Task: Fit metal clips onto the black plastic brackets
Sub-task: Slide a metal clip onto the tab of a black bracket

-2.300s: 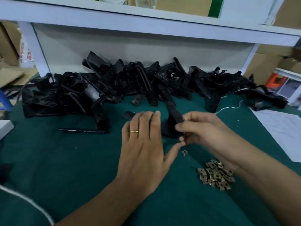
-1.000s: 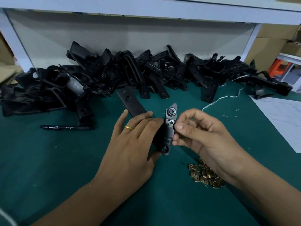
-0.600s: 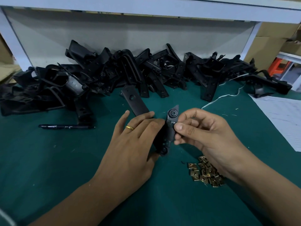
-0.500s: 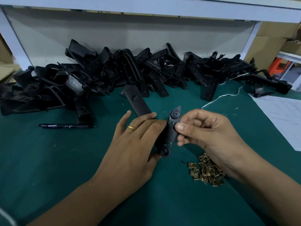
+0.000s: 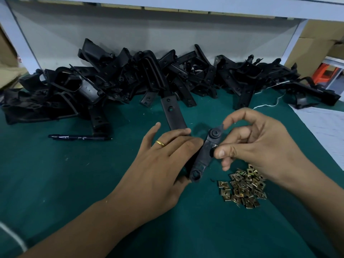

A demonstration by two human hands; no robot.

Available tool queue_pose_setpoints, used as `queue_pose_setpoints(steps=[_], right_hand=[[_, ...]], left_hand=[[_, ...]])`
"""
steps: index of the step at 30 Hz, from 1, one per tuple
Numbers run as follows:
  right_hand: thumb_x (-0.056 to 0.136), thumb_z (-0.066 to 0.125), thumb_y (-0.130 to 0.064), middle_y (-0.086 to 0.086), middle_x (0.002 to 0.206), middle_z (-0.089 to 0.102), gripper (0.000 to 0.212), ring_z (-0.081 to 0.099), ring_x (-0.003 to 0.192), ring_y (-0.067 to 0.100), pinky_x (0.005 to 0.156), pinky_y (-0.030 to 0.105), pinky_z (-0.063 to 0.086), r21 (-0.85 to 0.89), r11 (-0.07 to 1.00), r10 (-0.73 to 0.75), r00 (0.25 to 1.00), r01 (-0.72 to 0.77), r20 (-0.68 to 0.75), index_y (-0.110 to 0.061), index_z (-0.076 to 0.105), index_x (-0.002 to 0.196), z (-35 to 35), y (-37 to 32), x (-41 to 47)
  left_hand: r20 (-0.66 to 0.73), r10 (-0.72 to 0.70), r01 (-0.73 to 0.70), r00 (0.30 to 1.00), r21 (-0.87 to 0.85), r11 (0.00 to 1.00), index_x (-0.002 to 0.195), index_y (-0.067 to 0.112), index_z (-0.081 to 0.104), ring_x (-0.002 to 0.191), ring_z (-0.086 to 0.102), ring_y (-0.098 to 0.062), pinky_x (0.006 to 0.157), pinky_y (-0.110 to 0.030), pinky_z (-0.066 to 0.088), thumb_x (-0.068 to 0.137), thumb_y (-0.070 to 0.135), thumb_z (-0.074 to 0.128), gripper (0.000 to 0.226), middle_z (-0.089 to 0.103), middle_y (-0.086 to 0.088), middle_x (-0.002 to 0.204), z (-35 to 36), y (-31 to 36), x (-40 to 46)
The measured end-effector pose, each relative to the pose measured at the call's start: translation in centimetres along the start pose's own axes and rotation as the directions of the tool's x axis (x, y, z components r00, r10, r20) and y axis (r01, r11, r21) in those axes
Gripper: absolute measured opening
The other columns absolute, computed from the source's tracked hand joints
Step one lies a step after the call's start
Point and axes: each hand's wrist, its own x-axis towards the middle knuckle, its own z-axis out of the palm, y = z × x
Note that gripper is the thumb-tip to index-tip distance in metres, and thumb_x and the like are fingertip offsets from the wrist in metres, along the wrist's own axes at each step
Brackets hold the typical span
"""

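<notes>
Two hands: both work on one black plastic bracket (image 5: 203, 155), held just above the green cloth (image 5: 74, 183) in front of the person.
Left hand (image 5: 160, 164): lies over the bracket's left side with fingers extended across it and the thumb under its lower end, steadying it; a gold ring (image 5: 160, 143) sits on one finger.
Right hand (image 5: 256, 144): thumb and curled fingers pinch the bracket's right edge at mid-length, forefinger arched over the round boss at the upper tip.
Clip in hand: a small pale glint shows at the pinch, perhaps a metal clip being pushed on; too small to be sure.
Risk, slip: if a clip is going on askew, thumb pressure could shoot it off the edge into the loose clips (image 5: 242, 189) lying just beside the right wrist.
Risk, twist: the bracket is long and thin, so pushing from one side against flat fingers may roll it in the hold.
Bracket: matte, slightly grainy moulded plastic, a narrow arm with a round boss at each end.
Clips: small squarish brass-toned stampings with a centre hole, shiny, heaped loosely.
Pile of brackets (image 5: 167, 79): tangled black mouldings along the back wall.
Pen (image 5: 80, 137): black, lying on the cloth to the left, well apart.
</notes>
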Motion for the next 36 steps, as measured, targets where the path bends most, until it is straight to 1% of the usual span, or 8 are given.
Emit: queue_pose_setpoints(steps=[5, 9, 13, 18, 23, 26, 32, 36], right_hand=[[0.07, 0.084, -0.007, 0.012, 0.067, 0.071, 0.05, 0.068, 0.053, 0.024, 0.059, 0.031, 0.06, 0.052, 0.992, -0.118, 0.991, 0.115, 0.061, -0.007, 0.069, 0.118, 0.2, 0.6, -0.1], [0.076, 0.076, -0.004, 0.014, 0.07, 0.069, 0.031, 0.066, 0.057, 0.021, 0.064, 0.028, 0.059, 0.071, 0.99, -0.128, 0.981, 0.119, 0.142, -0.007, 0.075, 0.107, 0.2, 1.0, -0.1], [0.082, 0.083, -0.031, 0.011, 0.073, 0.063, 0.037, 0.059, 0.056, 0.02, 0.058, 0.026, 0.055, -0.023, 0.987, -0.155, 0.98, 0.159, 0.125, -0.009, 0.072, 0.11, 0.2, 1.2, 0.0], [0.104, 0.05, -0.043, 0.007, 0.081, 0.068, 0.034, 0.062, 0.068, 0.021, 0.06, 0.033, 0.054, -0.282, 0.947, -0.161, 0.987, 0.151, -0.013, -0.015, 0.07, 0.108, -2.4, 0.8, 0.2], [0.089, 0.074, -0.042, -0.012, 0.081, 0.075, 0.005, 0.067, 0.076, 0.006, 0.073, 0.032, 0.05, -0.752, 0.649, 0.163, 0.987, -0.113, -0.008, -0.039, 0.075, 0.085, -7.3, 1.4, 0.3], [0.071, 0.085, -0.047, -0.009, 0.081, 0.076, 0.017, 0.069, 0.076, 0.007, 0.077, 0.029, 0.054, -0.715, 0.658, 0.351, 0.936, -0.236, 0.014, -0.04, 0.078, 0.085, -7.9, 1.6, 0.1], [0.079, 0.088, -0.027, -0.003, 0.082, 0.075, 0.015, 0.068, 0.075, 0.01, 0.076, 0.03, 0.053, -0.703, 0.678, 0.357, 0.932, -0.214, 0.06, -0.033, 0.075, 0.08, -7.6, 1.7, 0.2], [0.087, 0.082, -0.016, 0.006, 0.085, 0.074, 0.013, 0.068, 0.083, 0.025, 0.083, 0.044, 0.054, -0.633, 0.746, 0.319, 0.946, -0.207, 0.066, -0.022, 0.07, 0.084, -7.0, 1.6, 0.1]], left_hand=[[0.012, 0.022, -0.02, 1.0, -0.155, 0.988, 0.146, 0.031, 0.038, 0.149, 0.027, 0.0, 0.125, -0.047, 0.016, 0.086, 0.044, 0.075, 0.071, 0.045, 0.021, 0.144, -0.2, 0.0, -0.1], [0.035, 0.057, -0.048, 0.998, -0.218, 0.975, 0.145, 0.031, 0.039, 0.147, 0.029, 0.002, 0.125, -0.039, 0.013, 0.088, 0.049, 0.069, 0.066, 0.047, 0.016, 0.147, -0.4, 0.2, -0.1], [0.035, 0.038, -0.031, 0.999, -0.195, 0.98, 0.144, 0.03, 0.039, 0.145, 0.032, 0.0, 0.125, -0.041, 0.016, 0.089, 0.052, 0.065, 0.065, 0.051, 0.016, 0.144, -0.5, 0.4, -0.1], [-0.037, -0.081, 0.079, 0.996, -0.048, 0.996, 0.141, 0.026, 0.043, 0.141, 0.039, -0.007, 0.124, -0.045, 0.018, 0.086, 0.048, 0.072, 0.066, 0.054, 0.013, 0.139, -0.2, 0.4, 0.1], [-0.102, -0.267, 0.265, 0.958, -0.041, 0.963, 0.136, 0.025, 0.045, 0.128, 0.038, -0.01, 0.119, -0.038, 0.024, 0.083, 0.061, 0.064, 0.067, 0.06, 0.008, 0.13, -0.1, -0.1, 0.1], [-0.063, -0.3, 0.299, 0.952, -0.022, 0.954, 0.136, 0.022, 0.048, 0.126, 0.037, -0.012, 0.116, -0.038, 0.025, 0.082, 0.065, 0.061, 0.07, 0.061, 0.005, 0.129, 0.0, -0.1, 0.3], [-0.062, -0.322, 0.321, 0.945, -0.016, 0.947, 0.135, 0.02, 0.052, 0.124, 0.037, -0.012, 0.114, -0.039, 0.028, 0.081, 0.063, 0.063, 0.07, 0.062, 0.004, 0.127, -0.1, 0.0, 0.4], [-0.056, -0.325, 0.324, 0.944, -0.026, 0.946, 0.133, 0.022, 0.052, 0.124, 0.037, -0.011, 0.115, -0.037, 0.027, 0.081, 0.061, 0.063, 0.067, 0.062, 0.006, 0.126, -0.2, 0.1, 0.4]])
